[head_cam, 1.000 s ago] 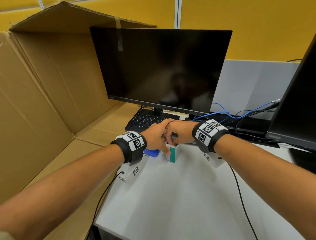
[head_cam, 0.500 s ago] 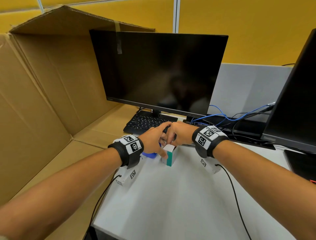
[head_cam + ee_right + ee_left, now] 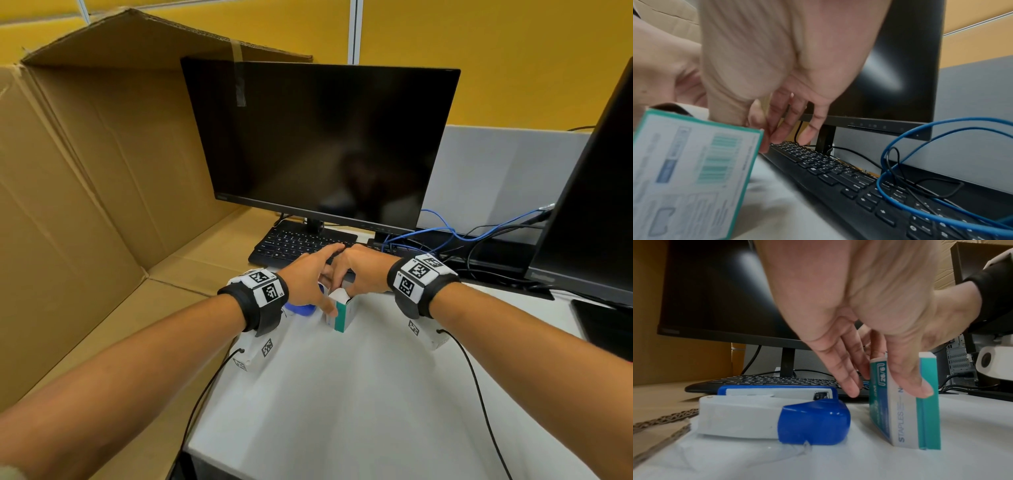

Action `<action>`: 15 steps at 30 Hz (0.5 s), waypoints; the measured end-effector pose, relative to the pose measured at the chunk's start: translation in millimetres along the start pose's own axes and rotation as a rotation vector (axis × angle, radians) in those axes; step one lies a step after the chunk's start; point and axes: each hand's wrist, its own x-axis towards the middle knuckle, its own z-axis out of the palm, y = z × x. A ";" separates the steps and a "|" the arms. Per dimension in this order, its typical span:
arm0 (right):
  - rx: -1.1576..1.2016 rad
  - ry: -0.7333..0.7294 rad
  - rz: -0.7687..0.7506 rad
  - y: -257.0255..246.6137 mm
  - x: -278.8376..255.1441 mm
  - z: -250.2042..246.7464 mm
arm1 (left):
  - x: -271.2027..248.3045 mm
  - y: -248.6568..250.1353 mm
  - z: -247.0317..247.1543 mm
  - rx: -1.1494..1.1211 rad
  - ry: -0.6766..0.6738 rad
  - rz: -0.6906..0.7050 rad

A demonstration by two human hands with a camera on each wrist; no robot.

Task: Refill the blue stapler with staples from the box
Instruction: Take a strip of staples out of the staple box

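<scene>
Stapler [image 3: 774, 415] lies flat on the white desk [image 3: 342, 411], its blue nose turned toward my left wrist camera and its white body running back toward the keyboard [image 3: 301, 245]. In the head view I see only a blue sliver of it [image 3: 303, 309], under my left hand.

Just beside it on the right, with a small gap between them, the box of staples [image 3: 906, 410] stands upright on one narrow end. Its teal and white face reads "STAPLES" and "26/6". The head view shows a flap raised at its top [image 3: 342, 310].

My left hand [image 3: 310, 281] holds the box: the thumb lies down the near face, and the fingers [image 3: 846, 369] reach down the far side, nearly straight. None of them touches the stapler.

My right hand [image 3: 364, 270] sits at the top of the box from the other side. In the right wrist view its thumb and fingertips [image 3: 777, 129] gather at the upper corner of the barcode face [image 3: 694, 170], with the fingers only slightly bent. I cannot tell whether they pinch anything.

Behind the hands stands a dark monitor [image 3: 322, 144], with blue cables [image 3: 462, 233] to its right. A flattened cardboard box [image 3: 85, 171] leans along the left of the desk.
</scene>
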 end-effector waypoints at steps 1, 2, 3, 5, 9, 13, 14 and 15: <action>0.004 0.002 -0.006 1.1 -1.1 -0.7 | -0.5 0.3 -0.1 -0.006 -0.001 -0.002; 0.007 0.002 -0.010 2.3 -1.7 -1.3 | -1.1 0.5 -0.1 -0.008 -0.004 -0.004; 0.010 0.004 -0.016 3.8 -2.6 -2.5 | -1.1 0.6 0.0 -0.007 -0.007 -0.004; 0.036 0.027 -0.015 7.6 -2.9 -3.7 | -0.3 0.0 0.1 0.001 -0.007 -0.005; 0.177 0.111 -0.017 12.6 -5.7 -5.8 | 1.7 -2.9 -0.3 -0.014 -0.003 0.008; 0.476 0.344 -0.025 14.0 -10.0 -4.1 | 4.6 -5.2 0.6 -0.074 -0.013 0.017; 0.539 0.392 -0.019 14.9 -10.1 -3.2 | 5.5 -4.9 1.3 -0.081 -0.008 0.023; 0.584 0.426 -0.008 15.7 -10.2 -2.3 | 6.1 -3.7 2.4 -0.083 -0.001 0.030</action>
